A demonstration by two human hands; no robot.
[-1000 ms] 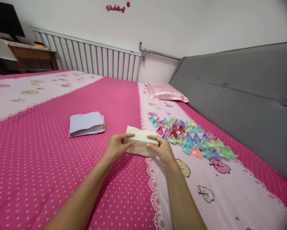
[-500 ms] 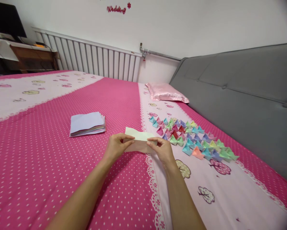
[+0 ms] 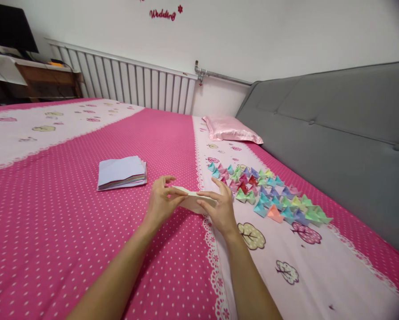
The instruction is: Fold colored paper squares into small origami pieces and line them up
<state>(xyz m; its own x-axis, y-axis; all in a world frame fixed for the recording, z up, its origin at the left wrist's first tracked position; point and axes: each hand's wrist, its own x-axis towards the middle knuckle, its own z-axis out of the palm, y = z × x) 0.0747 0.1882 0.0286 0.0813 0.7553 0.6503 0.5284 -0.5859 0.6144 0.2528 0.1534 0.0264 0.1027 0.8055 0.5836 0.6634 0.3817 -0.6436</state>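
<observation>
Head view: both hands are nearly closed in a pinch, the left hand [image 3: 162, 200] gripping one end of a pale paper [image 3: 195, 205], the right hand [image 3: 222, 206] the other! It's over the middle of the bed [image 3: 172, 266], whether touching I can't tell. Dozens of folded paper boats [image 3: 276, 201] sit finished towards the headboard [image 3: 319, 102] edge; a stack of sheets [image 3: 121, 170], away from that edge, lies flat, unfolded. This one looks part-folded: a narrow, cream-coloured band, slightly bowed, no boat shape yet!
</observation>
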